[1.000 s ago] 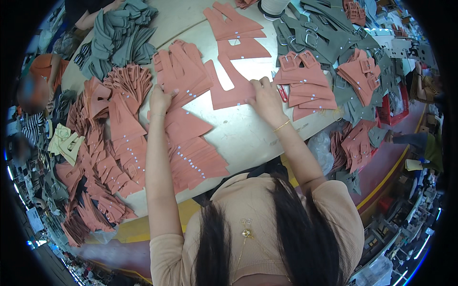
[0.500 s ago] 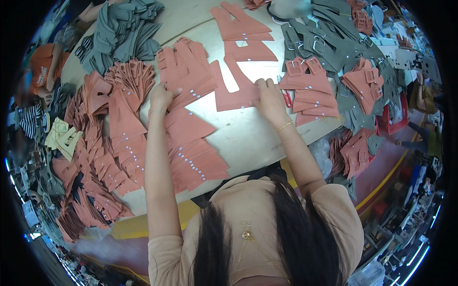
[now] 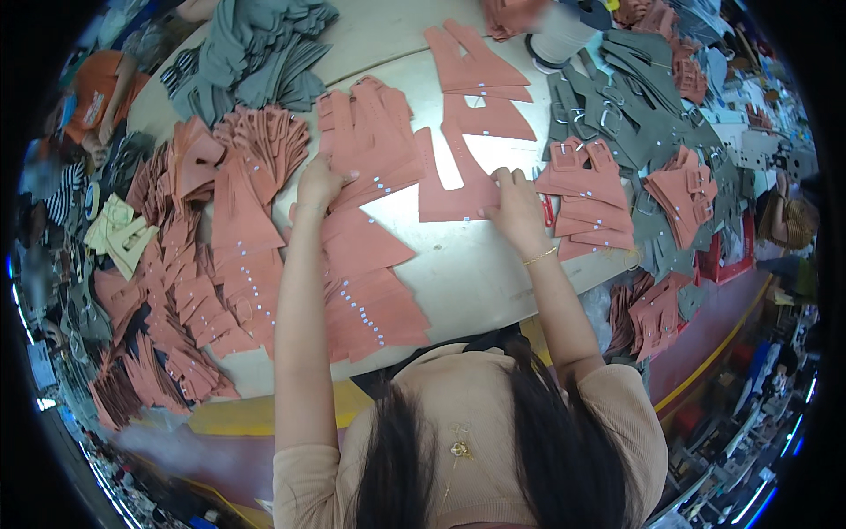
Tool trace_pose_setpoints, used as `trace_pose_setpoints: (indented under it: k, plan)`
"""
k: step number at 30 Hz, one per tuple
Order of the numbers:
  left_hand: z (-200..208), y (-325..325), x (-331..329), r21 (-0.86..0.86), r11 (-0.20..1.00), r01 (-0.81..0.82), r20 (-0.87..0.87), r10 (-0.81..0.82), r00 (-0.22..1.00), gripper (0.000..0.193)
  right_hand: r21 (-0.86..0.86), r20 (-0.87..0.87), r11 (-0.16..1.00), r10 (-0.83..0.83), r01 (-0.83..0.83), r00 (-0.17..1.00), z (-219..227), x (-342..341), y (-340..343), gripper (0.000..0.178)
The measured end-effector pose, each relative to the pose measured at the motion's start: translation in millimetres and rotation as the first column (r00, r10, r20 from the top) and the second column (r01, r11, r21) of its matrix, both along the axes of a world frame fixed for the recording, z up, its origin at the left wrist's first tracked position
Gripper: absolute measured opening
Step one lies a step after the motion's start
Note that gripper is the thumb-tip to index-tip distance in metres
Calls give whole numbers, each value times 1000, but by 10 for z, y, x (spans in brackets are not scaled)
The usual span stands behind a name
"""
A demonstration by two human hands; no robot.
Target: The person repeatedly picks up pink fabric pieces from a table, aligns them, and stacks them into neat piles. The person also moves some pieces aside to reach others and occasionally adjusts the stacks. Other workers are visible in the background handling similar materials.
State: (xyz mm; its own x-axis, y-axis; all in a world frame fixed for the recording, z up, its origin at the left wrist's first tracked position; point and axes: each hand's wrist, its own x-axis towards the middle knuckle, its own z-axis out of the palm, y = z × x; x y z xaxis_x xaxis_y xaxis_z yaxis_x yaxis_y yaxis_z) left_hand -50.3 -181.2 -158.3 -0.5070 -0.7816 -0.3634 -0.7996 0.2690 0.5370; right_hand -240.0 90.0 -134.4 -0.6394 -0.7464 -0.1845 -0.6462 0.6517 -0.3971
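Note:
Flat salmon-pink cut pieces with strap-like prongs and small white stickers lie over the table. My left hand (image 3: 319, 185) grips the left edge of a buckled pink stack (image 3: 374, 150), thumb on top and fingers partly hidden. My right hand (image 3: 520, 210) pinches the right side of a single two-pronged pink piece (image 3: 480, 196), which lies flat beside that stack. Close to my right hand is a small red tool (image 3: 548, 210), partly covered. Further right sits a pile of pink pieces with covered buckles (image 3: 590, 189). Below my left hand more pink pieces (image 3: 374, 304) are fanned out.
Grey-green pieces are heaped at the far left (image 3: 256, 57) and, with metal buckles, at the right (image 3: 617, 97). Pink bundles (image 3: 176, 300) crowd the table's left side. A white cylinder (image 3: 564, 40) stands at the back. A person in orange (image 3: 99, 93) is at the left.
The whole view has shifted, so the table's things appear further right and mostly lower. Both hands keep their places on the same pink pieces.

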Motion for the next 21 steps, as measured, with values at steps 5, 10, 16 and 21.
trace_pose_setpoints:
  k: [5,10,16,21]
  plan:
    - [-11,17,7,-30,999,-31,44,32,999,69,-25,24,1000,17,-16,1000,-16,1,-2,56]
    - [-29,9,1,3,999,-45,9,45,999,71,-11,10,1000,13,-13,1000,-12,1,-6,57]
    - [57,38,-10,-28,1000,0,32,1,999,70,8,-44,999,46,-46,998,-24,-14,1,57]
    - [39,52,-19,37,998,-50,25,49,998,66,25,90,999,29,-32,996,12,-277,-83,44]
